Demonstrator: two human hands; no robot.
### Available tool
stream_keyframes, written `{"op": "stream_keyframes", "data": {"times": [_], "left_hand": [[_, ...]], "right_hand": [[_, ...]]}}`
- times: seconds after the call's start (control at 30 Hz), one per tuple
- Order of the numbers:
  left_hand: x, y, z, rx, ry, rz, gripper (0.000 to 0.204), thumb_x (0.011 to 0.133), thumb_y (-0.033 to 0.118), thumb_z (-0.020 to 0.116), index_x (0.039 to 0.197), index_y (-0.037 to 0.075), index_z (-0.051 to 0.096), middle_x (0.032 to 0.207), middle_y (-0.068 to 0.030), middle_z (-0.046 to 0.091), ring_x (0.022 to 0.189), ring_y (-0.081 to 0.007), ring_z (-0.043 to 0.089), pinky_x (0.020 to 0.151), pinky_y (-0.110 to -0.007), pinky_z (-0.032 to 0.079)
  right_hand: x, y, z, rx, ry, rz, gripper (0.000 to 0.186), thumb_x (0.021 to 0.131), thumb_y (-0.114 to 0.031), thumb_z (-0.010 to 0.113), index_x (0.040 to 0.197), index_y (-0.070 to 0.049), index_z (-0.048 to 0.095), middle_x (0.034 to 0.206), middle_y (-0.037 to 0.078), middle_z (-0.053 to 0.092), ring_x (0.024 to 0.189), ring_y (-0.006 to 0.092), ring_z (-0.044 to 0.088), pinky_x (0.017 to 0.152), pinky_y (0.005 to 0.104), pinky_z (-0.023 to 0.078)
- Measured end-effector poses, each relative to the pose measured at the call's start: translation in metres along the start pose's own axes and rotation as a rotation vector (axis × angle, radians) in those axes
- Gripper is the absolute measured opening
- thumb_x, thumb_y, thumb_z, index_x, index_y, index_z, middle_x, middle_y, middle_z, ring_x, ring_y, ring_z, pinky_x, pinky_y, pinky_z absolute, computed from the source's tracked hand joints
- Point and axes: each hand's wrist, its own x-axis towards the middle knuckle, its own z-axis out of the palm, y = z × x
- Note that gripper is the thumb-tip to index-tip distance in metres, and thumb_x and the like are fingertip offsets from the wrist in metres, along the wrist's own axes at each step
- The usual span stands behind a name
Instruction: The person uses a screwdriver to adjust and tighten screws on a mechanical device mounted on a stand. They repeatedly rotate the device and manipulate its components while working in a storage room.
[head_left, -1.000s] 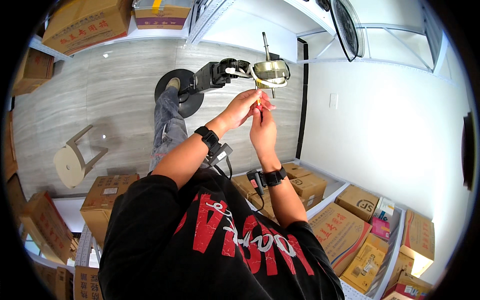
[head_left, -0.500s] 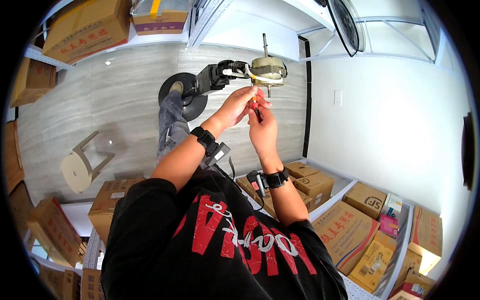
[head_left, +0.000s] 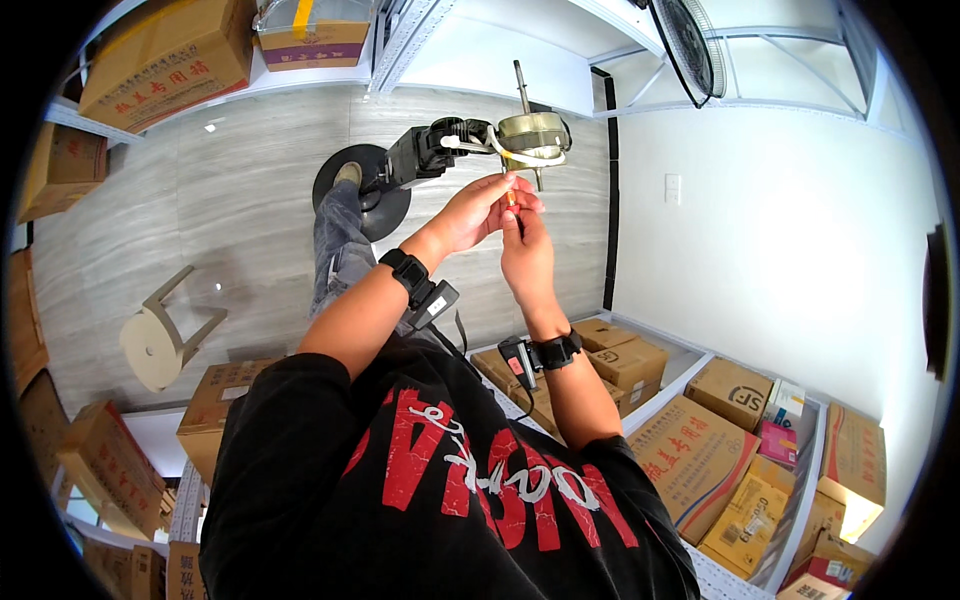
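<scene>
A screwdriver [head_left: 513,208] with a red and orange handle points up at the underside of a fan motor [head_left: 533,130]. Its shaft and tip are mostly hidden by fingers. My left hand [head_left: 474,212] pinches the front of the screwdriver just below the motor. Lower down, my right hand [head_left: 527,255] is closed around the back of the handle. The motor is a brassy metal drum with a long shaft on its far side and a white cable looped round it. A black bracket [head_left: 432,148] joins it to the stand, whose round black base [head_left: 392,215] rests on the floor.
My foot [head_left: 348,173] is on the stand's base. To the left is a beige plastic stool [head_left: 158,342]. Shelves with cardboard boxes [head_left: 690,465] stand behind and around me. A black fan grille [head_left: 690,45] is at the far right, near a white wall [head_left: 770,270].
My right hand has shifted slightly up along the screwdriver, so less of its handle shows. The motor's shaft leans a little more to the left. Both hands keep their hold.
</scene>
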Motion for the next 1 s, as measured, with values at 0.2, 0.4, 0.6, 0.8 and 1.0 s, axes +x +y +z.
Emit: {"op": "stream_keyframes", "data": {"times": [0.2, 0.4, 0.6, 0.8, 1.0], "left_hand": [[0.000, -0.005, 0.006, 0.046, -0.053, 0.012, 0.046, 0.106, 0.044, 0.032, 0.090, 0.006, 0.052, 0.098, -0.0149, 0.066, 0.110, -0.0320, 0.061, 0.098, -0.043, 0.047], [0.000, 0.005, 0.013, 0.285, 0.041, 0.062, 0.046, 0.106, 0.042, 0.034, 0.075, 0.009, 0.041, 0.082, -0.0169, 0.065, 0.096, -0.0296, 0.066, 0.089, -0.040, 0.050], [0.002, 0.007, 0.013, 0.365, 0.151, 0.054, 0.044, 0.105, 0.039, 0.039, 0.075, 0.007, 0.044, 0.076, -0.0147, 0.064, 0.085, -0.0267, 0.069, 0.080, -0.036, 0.052], [0.003, 0.008, 0.016, 0.416, 0.220, 0.038, 0.043, 0.105, 0.036, 0.042, 0.076, 0.005, 0.046, 0.075, -0.0142, 0.063, 0.080, -0.0264, 0.070, 0.070, -0.034, 0.053], [0.000, 0.017, 0.028, 0.548, 0.331, 0.023, 0.043, 0.104, 0.033, 0.045, 0.076, 0.001, 0.048, 0.073, -0.0152, 0.064, 0.076, -0.0276, 0.071, 0.064, -0.034, 0.054]], "right_hand": [[0.004, 0.004, 0.006, -0.026, -0.025, 0.059, 0.031, 0.099, -0.028, 0.052, 0.101, 0.002, 0.061, 0.088, 0.027, 0.065, 0.082, 0.0431, 0.063, 0.071, 0.0467, 0.048], [0.010, 0.012, 0.015, 0.132, -0.103, 0.126, 0.031, 0.102, -0.032, 0.049, 0.093, -0.004, 0.060, 0.065, -0.002, 0.049, 0.054, 0.0069, 0.045, 0.048, 0.0263, 0.034], [0.012, -0.015, 0.008, 0.436, -0.262, 0.427, 0.022, 0.103, -0.028, 0.044, 0.088, -0.013, 0.051, 0.063, -0.006, 0.042, 0.045, 0.0036, 0.034, 0.037, 0.0227, 0.025], [0.011, -0.024, 0.000, 0.574, -0.332, 0.576, 0.021, 0.102, -0.027, 0.044, 0.085, -0.015, 0.046, 0.061, -0.005, 0.039, 0.042, 0.0057, 0.031, 0.036, 0.0229, 0.022], [0.014, -0.024, -0.005, 0.768, -0.433, 0.651, 0.020, 0.102, -0.023, 0.042, 0.083, -0.016, 0.044, 0.059, -0.005, 0.034, 0.041, 0.0062, 0.027, 0.036, 0.0237, 0.020]]}}
